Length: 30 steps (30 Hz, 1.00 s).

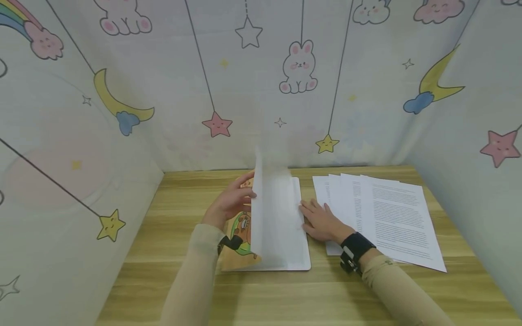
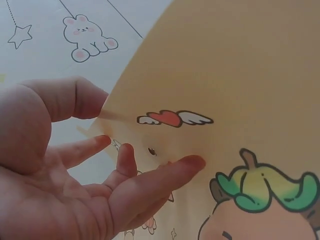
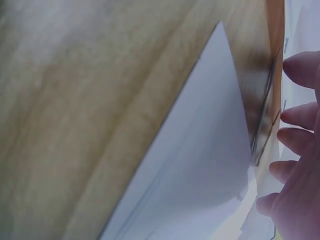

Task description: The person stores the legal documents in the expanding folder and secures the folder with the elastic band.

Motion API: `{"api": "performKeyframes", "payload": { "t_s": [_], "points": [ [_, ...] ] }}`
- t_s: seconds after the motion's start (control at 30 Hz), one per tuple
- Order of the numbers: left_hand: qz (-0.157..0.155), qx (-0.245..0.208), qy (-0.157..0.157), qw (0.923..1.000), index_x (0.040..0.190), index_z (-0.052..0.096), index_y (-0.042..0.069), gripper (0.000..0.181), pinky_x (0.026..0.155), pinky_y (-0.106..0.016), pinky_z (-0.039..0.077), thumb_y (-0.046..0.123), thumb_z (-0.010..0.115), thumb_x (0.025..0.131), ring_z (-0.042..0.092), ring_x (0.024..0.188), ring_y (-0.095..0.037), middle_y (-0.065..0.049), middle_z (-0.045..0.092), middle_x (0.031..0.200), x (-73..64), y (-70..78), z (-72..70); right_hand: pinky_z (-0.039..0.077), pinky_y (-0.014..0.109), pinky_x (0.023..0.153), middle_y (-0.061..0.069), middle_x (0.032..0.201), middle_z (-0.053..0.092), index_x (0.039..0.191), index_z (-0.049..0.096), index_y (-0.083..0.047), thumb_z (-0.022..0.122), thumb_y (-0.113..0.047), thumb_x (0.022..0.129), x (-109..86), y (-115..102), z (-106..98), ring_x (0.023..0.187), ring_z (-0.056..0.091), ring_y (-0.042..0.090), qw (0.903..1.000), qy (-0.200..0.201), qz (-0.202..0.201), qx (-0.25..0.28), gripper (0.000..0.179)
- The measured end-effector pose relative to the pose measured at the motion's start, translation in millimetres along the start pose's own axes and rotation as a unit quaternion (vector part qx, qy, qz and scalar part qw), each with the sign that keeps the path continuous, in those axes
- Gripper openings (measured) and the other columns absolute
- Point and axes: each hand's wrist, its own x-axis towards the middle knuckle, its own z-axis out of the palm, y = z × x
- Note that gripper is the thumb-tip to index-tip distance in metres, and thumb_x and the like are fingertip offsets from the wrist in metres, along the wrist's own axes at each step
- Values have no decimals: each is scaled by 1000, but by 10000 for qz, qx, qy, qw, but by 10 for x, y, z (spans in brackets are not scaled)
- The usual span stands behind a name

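A folder (image 1: 285, 226) with an orange cartoon cover (image 2: 240, 65) lies on the table, its white inside facing up on the right. The cover is raised along its free edge. My left hand (image 1: 230, 201) pinches that edge; in the left wrist view one digit of this hand (image 2: 85, 175) goes behind it, the others lie before the printed side. My right hand (image 1: 321, 221) rests with extended fingers on the folder's right edge. In the right wrist view its fingertips (image 3: 292, 140) show at the far right.
Several printed sheets (image 1: 399, 217) lie fanned out to the right of the folder, overlapping one another. The wooden table (image 1: 273, 299) ends at a patterned curtain (image 1: 261, 95) at the back and along both sides.
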Motion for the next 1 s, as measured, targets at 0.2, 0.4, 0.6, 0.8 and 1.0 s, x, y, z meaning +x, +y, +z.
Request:
{"api": "performKeyframes", "payload": {
  "t_s": [0.2, 0.4, 0.6, 0.8, 1.0],
  "points": [
    [76, -84, -2, 9999, 165, 34, 22, 78, 74, -40, 60, -5, 54, 95, 71, 85, -23, -17, 61, 123, -15, -11, -26, 18, 74, 119, 19, 169, 31, 161, 39, -2, 51, -35, 107, -39, -29, -100, 156, 20, 51, 9998, 192, -44, 4, 65],
    [162, -246, -52, 9996, 164, 36, 22, 78, 74, -42, 61, -6, 55, 94, 71, 87, -25, -20, 61, 126, -26, -25, -15, 24, 70, 119, 28, 165, 35, 156, 44, 5, 55, -33, 107, -138, 64, -162, 152, 28, 53, 9964, 840, -10, 81, 63],
    [243, -351, -144, 9990, 164, 36, 22, 77, 73, -41, 61, -6, 55, 94, 71, 84, -24, -16, 64, 122, -22, -55, -36, 29, 62, 121, 31, 162, 36, 154, 45, 6, 57, -33, 107, -300, 301, -218, 148, 35, 52, 9883, 1410, 567, 107, 62],
    [229, -560, -211, 9979, 165, 33, 22, 79, 72, -40, 61, -6, 56, 96, 72, 84, -24, -21, 61, 126, -42, -66, -61, 32, 69, 115, 38, 158, 35, 152, 43, 10, 55, -36, 107, -562, 568, -359, 145, 34, 56, 9773, 1597, 1378, 216, 66],
    [267, -623, -287, 9973, 164, 35, 25, 77, 73, -40, 60, -6, 56, 97, 71, 87, -24, -27, 55, 137, -45, -65, -79, 30, 74, 112, 45, 154, 32, 149, 40, 17, 56, -41, 105, -876, 947, -426, 140, 32, 64, 9646, 1716, 1991, 200, 74]
  ]
}}
